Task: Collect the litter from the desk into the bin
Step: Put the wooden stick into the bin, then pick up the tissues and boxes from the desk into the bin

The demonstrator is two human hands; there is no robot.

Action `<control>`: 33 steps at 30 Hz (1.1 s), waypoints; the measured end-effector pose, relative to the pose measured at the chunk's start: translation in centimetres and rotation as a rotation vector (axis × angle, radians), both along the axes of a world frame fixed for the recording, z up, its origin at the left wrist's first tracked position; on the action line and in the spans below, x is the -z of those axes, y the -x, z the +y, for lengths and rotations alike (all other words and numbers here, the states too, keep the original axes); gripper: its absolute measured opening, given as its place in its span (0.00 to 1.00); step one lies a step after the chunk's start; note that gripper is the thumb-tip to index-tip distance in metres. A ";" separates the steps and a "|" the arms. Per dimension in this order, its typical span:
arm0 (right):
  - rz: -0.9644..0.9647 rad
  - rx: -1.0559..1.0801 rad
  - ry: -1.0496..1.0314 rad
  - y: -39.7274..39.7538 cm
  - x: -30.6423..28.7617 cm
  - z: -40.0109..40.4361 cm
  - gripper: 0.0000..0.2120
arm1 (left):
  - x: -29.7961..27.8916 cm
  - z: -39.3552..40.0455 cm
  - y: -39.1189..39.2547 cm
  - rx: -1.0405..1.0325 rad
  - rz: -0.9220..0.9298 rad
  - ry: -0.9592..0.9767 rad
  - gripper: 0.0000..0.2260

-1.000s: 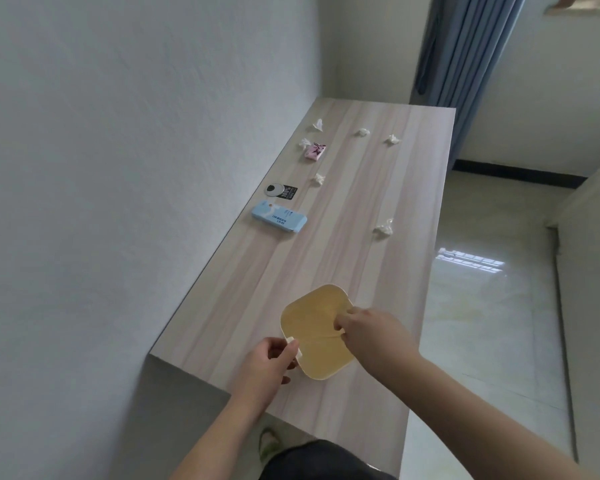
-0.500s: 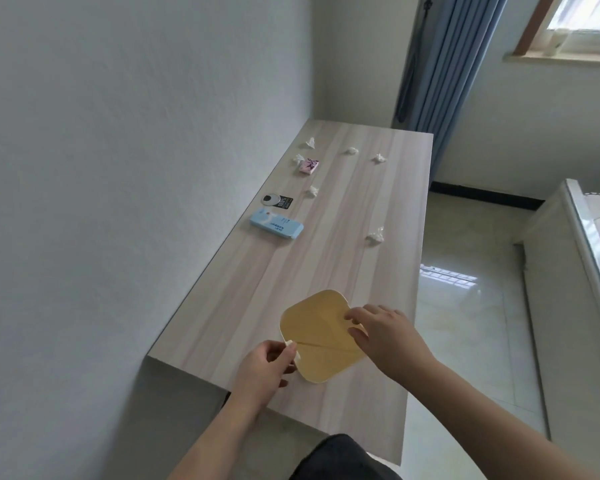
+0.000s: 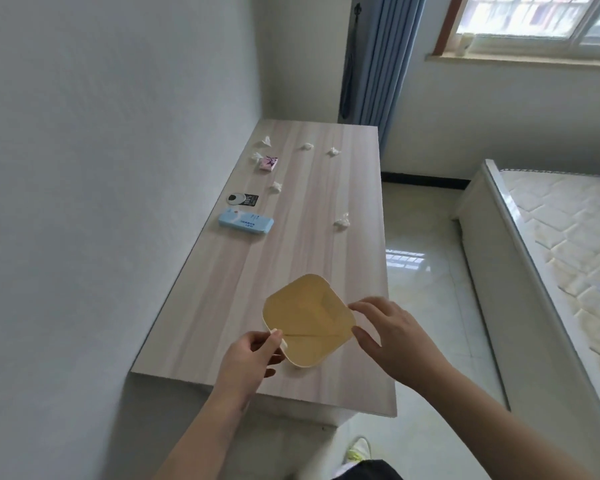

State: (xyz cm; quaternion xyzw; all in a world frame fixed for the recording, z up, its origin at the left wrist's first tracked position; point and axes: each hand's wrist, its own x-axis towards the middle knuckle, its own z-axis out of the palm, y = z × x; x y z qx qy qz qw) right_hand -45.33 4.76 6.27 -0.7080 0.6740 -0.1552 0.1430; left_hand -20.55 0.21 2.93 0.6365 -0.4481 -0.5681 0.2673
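Sitting at the near end of the desk with its open mouth up, the yellow bin is between my hands, left hand pinching its near rim, right hand spread beside it, while the nearest paper scrap lies farther along the desk, closer to my right hand.

— What colour was the bin?
— Pale yellow inside, with a cream rim. It sat on a bench of light wood grain, streaked in beige and grey.
— And the litter?
— White crumpled tissues. A light blue packet with white markings lay by the wall, and a pink wrapper with dark print further back.
— The room?
— Blue curtain, white walls, a glossy cream floor, a mattress quilted in off-white diamonds.
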 end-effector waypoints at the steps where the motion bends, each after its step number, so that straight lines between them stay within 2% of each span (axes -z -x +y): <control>1: 0.052 0.023 0.012 0.8 0.2 0.8 0.18 | 0.0 0.0 0.6 0.019 0.002 -0.007 0.11; 6: 0.258 0.176 0.053 5.2 0.5 4.1 0.18 | 0.1 0.7 4.1 0.124 0.017 -0.022 0.11; 12: 0.285 0.289 0.054 10.3 0.9 6.6 0.21 | -0.3 0.9 9.9 0.214 -0.001 -0.016 0.10; 18: 0.337 0.395 0.059 18.7 1.4 11.0 0.22 | -0.7 2.1 20.1 0.336 -0.034 -0.024 0.10; 25: 0.303 0.553 -0.112 28.9 1.9 16.8 0.27 | -1.3 4.1 32.4 0.458 -0.061 -0.012 0.10; 33: 0.180 0.593 -0.115 35.7 2.7 19.1 0.27 | -0.9 7.6 39.9 0.499 -0.055 -0.085 0.12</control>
